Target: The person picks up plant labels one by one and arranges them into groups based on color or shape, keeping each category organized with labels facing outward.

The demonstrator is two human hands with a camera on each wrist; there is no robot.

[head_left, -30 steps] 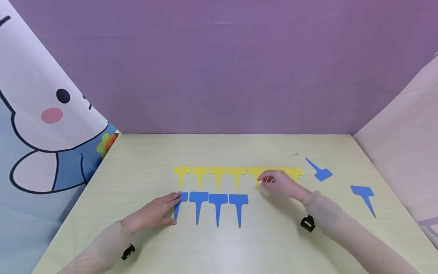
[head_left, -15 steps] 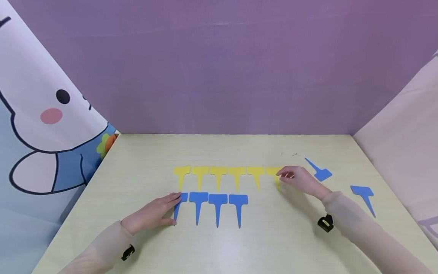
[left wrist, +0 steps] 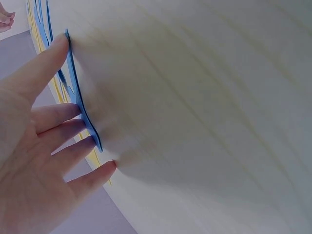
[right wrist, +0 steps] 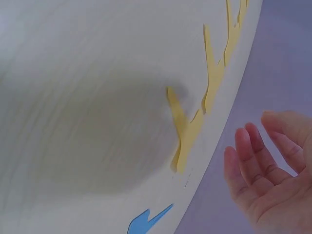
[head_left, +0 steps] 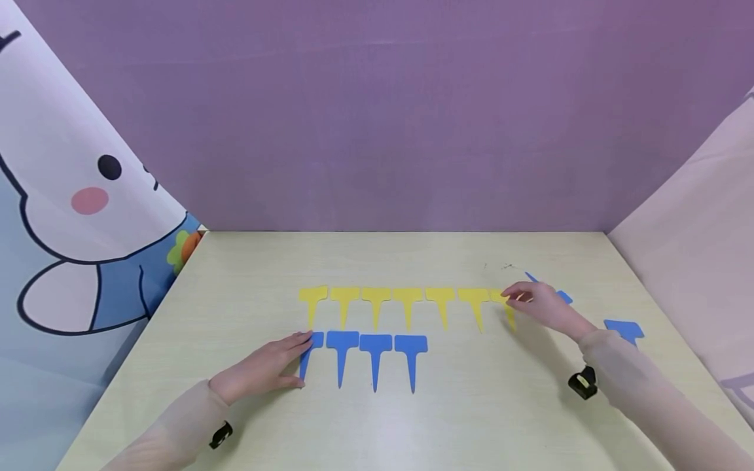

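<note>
Several yellow T-shaped plant labels (head_left: 408,297) lie in a row on the table, stems toward me. Below them several blue T-shaped plant labels (head_left: 375,343) form a shorter row. My left hand (head_left: 259,369) rests on the leftmost blue plant label (head_left: 318,339), fingertips on its head and thumb by its pointed tip; the left wrist view shows the fingers spread and fairly straight along it. Above the rightmost yellow plant label (right wrist: 187,136) hovers my right hand (head_left: 544,306). Its fingers are loosely bent with nothing between them, apart from the label in the right wrist view.
Two more blue plant labels lie to the right: one label (head_left: 564,297) partly behind my right hand, another label (head_left: 624,327) partly covered by the right sleeve. A purple cloth (head_left: 377,131) rises behind the table (head_left: 265,258); printed cloths flank both sides.
My right hand has moved rightward along the yellow row, from the fifth label to the last one at the right end. The left hand has stayed in place.
</note>
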